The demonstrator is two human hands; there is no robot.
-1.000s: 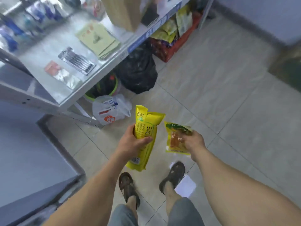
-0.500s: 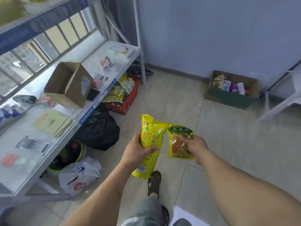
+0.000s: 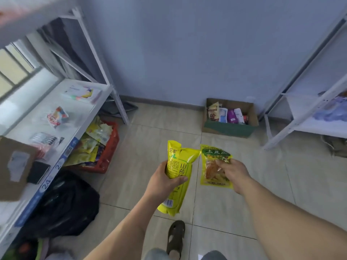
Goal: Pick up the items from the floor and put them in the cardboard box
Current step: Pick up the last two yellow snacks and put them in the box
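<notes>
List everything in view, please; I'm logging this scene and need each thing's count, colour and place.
tall packet: one, yellow, in the left hand
flat snack packet: one, yellow and green, in the right hand
cardboard box: one, brown, on the floor by the back wall, packets inside
crate: one, red, under the left shelf, full of packets
bag: one, black, on the floor at left
shelf racks: two, white, left and right
left hand: one, grip closed
right hand: one, grip closed
sandalled foot: one, dark, bottom centre
</notes>
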